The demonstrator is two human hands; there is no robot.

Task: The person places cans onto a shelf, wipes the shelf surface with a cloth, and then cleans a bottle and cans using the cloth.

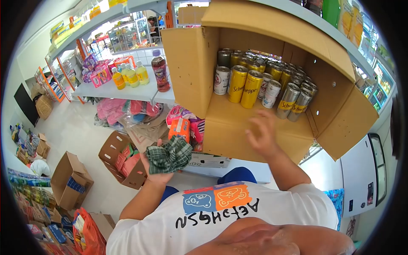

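Note:
A green checked cloth lies bunched in my left hand, in front of the shelf. My right hand is raised at the front of a large open cardboard box; it looks slightly blurred, with its fingers apart and nothing seen in them. Inside the box stand several rows of cans. Yellow cans are at the front, with a white can to their left, another white can to their right and silver-and-yellow cans further right. The rear cans are partly hidden.
Left of the box, a shelf holds a dark purple bottle and several small yellow bottles. Below are bagged goods and an orange pack. Open cartons stand on the floor at left. A white appliance is at right.

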